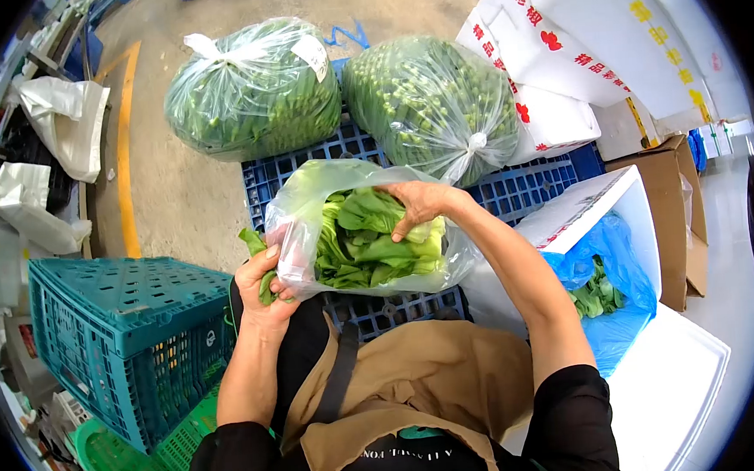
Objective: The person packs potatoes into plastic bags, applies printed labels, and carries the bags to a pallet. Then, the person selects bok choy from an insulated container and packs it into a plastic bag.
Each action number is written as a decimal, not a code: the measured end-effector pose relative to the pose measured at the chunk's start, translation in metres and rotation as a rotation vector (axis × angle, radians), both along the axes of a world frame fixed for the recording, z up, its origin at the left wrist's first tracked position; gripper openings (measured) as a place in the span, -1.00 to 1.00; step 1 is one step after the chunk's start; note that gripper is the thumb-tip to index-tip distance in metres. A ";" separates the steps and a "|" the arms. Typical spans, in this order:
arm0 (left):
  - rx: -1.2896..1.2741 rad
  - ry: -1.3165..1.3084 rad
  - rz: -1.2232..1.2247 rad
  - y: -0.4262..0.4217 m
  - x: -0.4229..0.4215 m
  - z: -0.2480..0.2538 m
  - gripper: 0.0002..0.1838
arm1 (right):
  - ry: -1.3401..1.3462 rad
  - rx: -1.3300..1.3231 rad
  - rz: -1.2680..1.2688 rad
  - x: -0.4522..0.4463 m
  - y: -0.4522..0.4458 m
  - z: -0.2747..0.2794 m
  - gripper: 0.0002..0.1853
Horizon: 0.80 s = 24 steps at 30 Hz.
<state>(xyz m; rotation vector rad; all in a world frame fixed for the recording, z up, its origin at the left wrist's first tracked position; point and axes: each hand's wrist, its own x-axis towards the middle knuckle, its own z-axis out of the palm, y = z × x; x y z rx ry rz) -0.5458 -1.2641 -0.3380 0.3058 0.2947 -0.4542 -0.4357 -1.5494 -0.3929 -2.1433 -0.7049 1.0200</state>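
A clear plastic bag lies open in front of me, filled with leafy greens that look like bok choy. My left hand is closed on the bag's left edge, with a small green stalk also between its fingers. At the bag's mouth, my right hand curls over the greens, its thumb pressed against the leaves; part of its fingers is hidden among them.
Two tied bags of green stalks rest on the blue pallet ahead. A teal crate and green basket stand at left. To the right are white foam boxes, one with a blue liner, and a cardboard box.
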 end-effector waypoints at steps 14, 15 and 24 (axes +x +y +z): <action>0.099 0.006 0.056 -0.004 -0.002 -0.005 -0.74 | -0.740 -0.516 -0.232 -0.019 -0.008 -0.096 -0.47; 0.164 0.039 0.074 -0.005 -0.003 -0.007 -0.77 | -0.541 -0.585 -0.208 -0.013 0.001 -0.077 -0.56; 0.080 0.048 0.130 0.026 0.004 -0.022 -0.79 | -0.867 -0.162 -0.198 -0.118 -0.076 0.084 -0.70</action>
